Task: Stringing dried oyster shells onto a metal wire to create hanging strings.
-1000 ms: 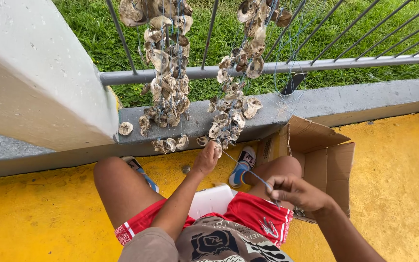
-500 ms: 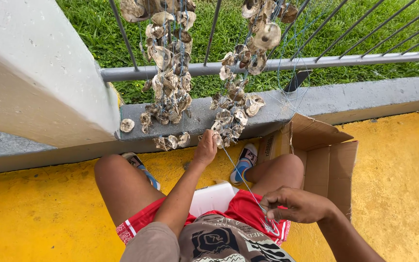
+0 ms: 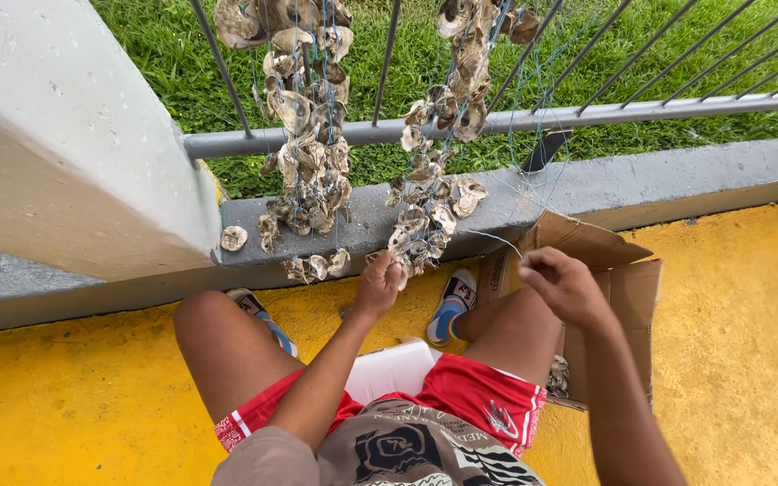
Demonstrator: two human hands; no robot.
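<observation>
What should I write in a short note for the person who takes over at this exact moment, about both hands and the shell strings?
Left hand: closed around the bottom of the right shell string, at the concrete ledge.
Right hand: raised over the right knee, fingers pinched on a thin line that runs to that string.
Left shell string: hangs from the railing, untouched.
Cardboard box: open, beside the right leg, a few shells inside.
Done: two strings hang full of shells.
Left: the line is not yet let go; whether it is tied cannot be seen.

open brown cardboard box (image 3: 619, 279): right, on the yellow floor beside the concrete kerb, flaps raised
</observation>
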